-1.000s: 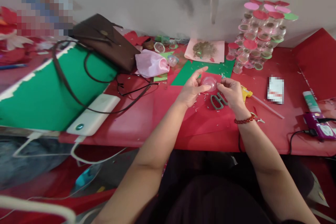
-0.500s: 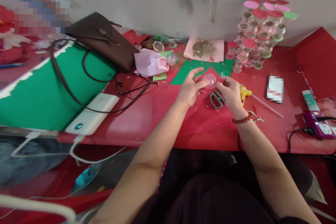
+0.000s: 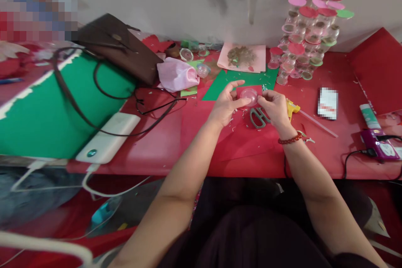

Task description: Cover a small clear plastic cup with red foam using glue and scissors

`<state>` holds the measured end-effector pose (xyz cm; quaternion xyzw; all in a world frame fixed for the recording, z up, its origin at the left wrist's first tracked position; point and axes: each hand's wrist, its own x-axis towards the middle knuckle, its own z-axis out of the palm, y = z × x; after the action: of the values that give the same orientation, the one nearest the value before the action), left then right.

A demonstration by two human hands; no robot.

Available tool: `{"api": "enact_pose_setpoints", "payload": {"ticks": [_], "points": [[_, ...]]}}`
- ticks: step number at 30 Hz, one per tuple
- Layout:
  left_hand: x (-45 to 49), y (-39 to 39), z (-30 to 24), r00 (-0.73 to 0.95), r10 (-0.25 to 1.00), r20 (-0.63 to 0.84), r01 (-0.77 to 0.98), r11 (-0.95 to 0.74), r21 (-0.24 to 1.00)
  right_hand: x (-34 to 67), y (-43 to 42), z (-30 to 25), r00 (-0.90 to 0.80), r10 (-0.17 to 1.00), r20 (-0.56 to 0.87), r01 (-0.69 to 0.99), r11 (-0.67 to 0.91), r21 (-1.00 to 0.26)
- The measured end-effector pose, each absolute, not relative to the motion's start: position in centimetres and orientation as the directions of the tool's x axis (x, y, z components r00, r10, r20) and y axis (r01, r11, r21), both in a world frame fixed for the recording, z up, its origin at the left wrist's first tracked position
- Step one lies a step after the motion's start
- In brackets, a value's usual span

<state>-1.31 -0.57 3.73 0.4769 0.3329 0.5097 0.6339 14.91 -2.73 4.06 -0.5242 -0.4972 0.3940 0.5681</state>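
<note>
Both hands hold a small clear plastic cup (image 3: 248, 94) against a piece of red paper (image 3: 258, 88), above the table. My left hand (image 3: 225, 105) has its thumb pressed on the cup, while its index finger stretches out above; its other fingers are partly hidden behind the paper. My right hand (image 3: 274, 104) is closed, pinching at the right edge of the cup and paper. Just below the hands lie scissors with grey-green handles (image 3: 258, 118), their blades hidden. A yellow glue gun (image 3: 292, 109) with a clear glue stick (image 3: 318, 123) lies beside my right hand.
Stacked clear cups with coloured paper discs (image 3: 309, 42) stand at the back right. Behind my hands are green paper (image 3: 216, 88) and a pink sheet (image 3: 223, 60). A brown bag (image 3: 125, 50), white power bank (image 3: 109, 138), glue tube (image 3: 369, 115) and purple socket block (image 3: 381, 144) surround the work area.
The red paper and cup have turned slightly between my hands; the paper's corner no longer points up. My grip looks much the same. The whole view has shifted a little.
</note>
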Motion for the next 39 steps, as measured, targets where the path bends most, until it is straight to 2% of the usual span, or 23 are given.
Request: {"api": "enact_pose_setpoints", "payload": {"ticks": [4,7,10,14,19,24,28,33,39], "points": [[-1.25,-0.65,3.85,0.2,0.978,0.057,-0.366,0.02,0.93,15.09,-2.85,4.27,0.205,0.967,0.149,0.114,0.128,-0.985],[-1.23,-0.8,3.95,0.252,0.966,0.058,-0.34,0.033,0.94,15.13,-2.94,4.37,0.135,0.981,0.139,0.141,0.119,-0.983],[-1.13,-0.97,4.01,0.268,0.961,0.064,-0.318,0.026,0.948,15.05,-2.88,4.28,0.169,0.974,0.151,0.176,0.121,-0.977],[-0.92,-1.01,3.86,0.198,0.976,0.096,-0.321,-0.028,0.947,14.95,-2.67,4.15,0.249,0.957,0.146,0.117,0.12,-0.986],[-1.12,-0.79,3.63,0.258,0.959,0.117,-0.316,-0.03,0.948,15.31,-2.63,4.49,0.133,0.984,0.117,0.091,0.105,-0.99],[-1.15,-0.76,3.63,0.165,0.982,0.094,-0.385,-0.023,0.923,15.29,-2.78,4.54,0.16,0.983,0.088,0.069,0.078,-0.995],[-1.19,-0.79,3.7,0.256,0.96,0.116,-0.363,-0.015,0.932,15.29,-2.68,4.23,0.117,0.989,0.087,0.074,0.079,-0.994],[-1.43,-0.7,3.66,0.193,0.978,0.08,-0.379,-0.001,0.925,15.21,-2.55,3.95,0.152,0.984,0.088,0.064,0.079,-0.995],[-1.43,-0.6,3.45,0.297,0.952,0.071,-0.332,0.033,0.943,15.16,-2.53,3.72,0.155,0.978,0.142,0.098,0.128,-0.987]]}}
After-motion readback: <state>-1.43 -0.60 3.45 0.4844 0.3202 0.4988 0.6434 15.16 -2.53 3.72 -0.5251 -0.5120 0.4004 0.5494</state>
